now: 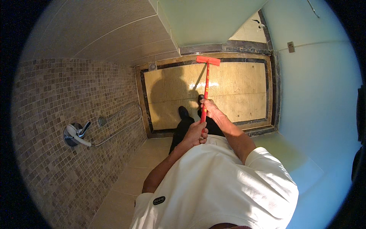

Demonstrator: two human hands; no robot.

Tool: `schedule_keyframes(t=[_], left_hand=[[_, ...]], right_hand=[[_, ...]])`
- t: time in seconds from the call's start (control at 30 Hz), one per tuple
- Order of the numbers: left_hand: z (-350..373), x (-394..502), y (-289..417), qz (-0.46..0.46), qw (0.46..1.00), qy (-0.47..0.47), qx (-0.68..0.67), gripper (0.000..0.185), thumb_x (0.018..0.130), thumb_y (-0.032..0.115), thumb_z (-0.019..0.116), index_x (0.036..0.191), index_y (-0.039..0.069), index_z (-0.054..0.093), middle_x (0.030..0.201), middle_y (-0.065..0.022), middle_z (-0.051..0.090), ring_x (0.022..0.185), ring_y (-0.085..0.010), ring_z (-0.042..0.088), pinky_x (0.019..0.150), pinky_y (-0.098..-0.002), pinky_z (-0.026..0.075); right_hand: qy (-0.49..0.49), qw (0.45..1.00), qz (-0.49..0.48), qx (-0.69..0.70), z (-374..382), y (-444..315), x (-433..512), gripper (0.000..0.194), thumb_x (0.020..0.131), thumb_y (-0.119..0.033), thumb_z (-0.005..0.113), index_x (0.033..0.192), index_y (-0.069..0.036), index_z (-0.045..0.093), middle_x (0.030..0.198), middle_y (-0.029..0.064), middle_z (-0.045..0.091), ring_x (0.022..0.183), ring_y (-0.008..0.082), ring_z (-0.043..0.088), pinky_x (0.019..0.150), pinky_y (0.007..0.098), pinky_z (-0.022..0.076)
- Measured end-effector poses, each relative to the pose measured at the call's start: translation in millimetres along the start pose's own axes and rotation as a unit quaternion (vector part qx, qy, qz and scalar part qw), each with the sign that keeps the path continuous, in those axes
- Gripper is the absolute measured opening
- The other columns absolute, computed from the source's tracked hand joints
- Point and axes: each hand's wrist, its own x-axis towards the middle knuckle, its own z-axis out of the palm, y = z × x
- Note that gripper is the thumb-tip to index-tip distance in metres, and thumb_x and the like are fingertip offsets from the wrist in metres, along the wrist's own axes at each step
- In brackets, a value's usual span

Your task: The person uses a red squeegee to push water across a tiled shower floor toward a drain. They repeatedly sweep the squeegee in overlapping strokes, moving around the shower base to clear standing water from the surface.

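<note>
A long-handled floor brush with a red head [208, 60] and a red handle reaches away from my body across the ribbed, tan shower floor [240, 83]. My left hand [197, 132] is closed around the end of the handle, close to my white shirt. Farther along the handle, my right hand [209, 107] grips it above my dark shoes. The brush head is over the far dark border strip of the floor; whether its bristles touch the floor I cannot tell.
On the left mosaic wall are a shower mixer [73, 134], a hand shower [78, 136] and its metal hose [120, 130]. A floor drain [153, 67] sits in the far left corner. Frosted glass panels [314, 94] stand right and ahead, above a dark stone curb [275, 94].
</note>
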Motion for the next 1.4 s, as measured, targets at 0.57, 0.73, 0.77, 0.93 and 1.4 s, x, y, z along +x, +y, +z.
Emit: schedule_keyframes(t=[0.57,0.73,0.77,0.93,1.4], left_hand=[[-125.3,-55.3,29.7,-0.010,0.995,-0.018,0.099,0.033,0.085,0.023,0.047,0.115,0.016,0.038,0.056,0.0041,0.039,0.037,-0.0021,0.032,0.027,-0.0169,0.023],[-106.3,-23.2,47.3,-0.016,0.978,-0.005,0.207,0.030,0.084,0.021,0.048,0.113,0.013,0.042,0.057,0.0030,0.040,0.036,-0.0030,0.032,0.027,-0.0164,0.023],[-98.9,-11.8,48.2,-0.011,0.976,-0.008,0.216,0.029,0.083,0.020,0.048,0.111,0.012,0.043,0.057,0.0028,0.040,0.036,-0.0033,0.032,0.027,-0.0164,0.024],[-48.4,19.6,74.2,0.011,0.979,-0.002,0.205,0.010,0.083,0.019,0.047,0.088,0.011,0.047,0.057,0.0033,0.041,0.038,-0.0018,0.034,0.029,-0.0168,0.023],[-38.7,8.4,131.2,0.044,0.947,0.050,0.316,0.025,0.078,0.014,0.054,0.102,0.008,0.053,0.058,0.0027,0.042,0.039,-0.0023,0.032,0.031,-0.0178,0.023]], right_hand=[[0.030,0.997,0.043,0.064,86.0,73.2,2.1,0.016,0.075,-0.018,0.048,0.070,-0.004,0.047,0.056,0.0063,0.046,0.040,0.0185,0.042,0.034,0.0351,0.0375],[0.075,0.989,0.054,0.119,61.0,60.8,20.2,0.013,0.075,-0.019,0.048,0.075,-0.007,0.048,0.059,0.0055,0.047,0.044,0.0191,0.044,0.036,0.0371,0.0388],[0.084,0.988,0.071,0.105,46.7,52.9,36.2,0.013,0.075,-0.020,0.048,0.076,-0.007,0.047,0.061,0.0061,0.048,0.046,0.0194,0.043,0.037,0.0375,0.0389],[0.092,0.984,0.050,0.142,6.1,6.1,69.9,0.012,0.078,-0.022,0.045,0.079,-0.010,0.045,0.058,0.0046,0.045,0.044,0.0184,0.040,0.034,0.0347,0.0359],[0.128,0.957,0.025,0.258,58.4,-33.8,57.7,0.011,0.073,-0.016,0.048,0.076,-0.006,0.046,0.059,0.0073,0.045,0.048,0.0191,0.042,0.041,0.0337,0.0349]])
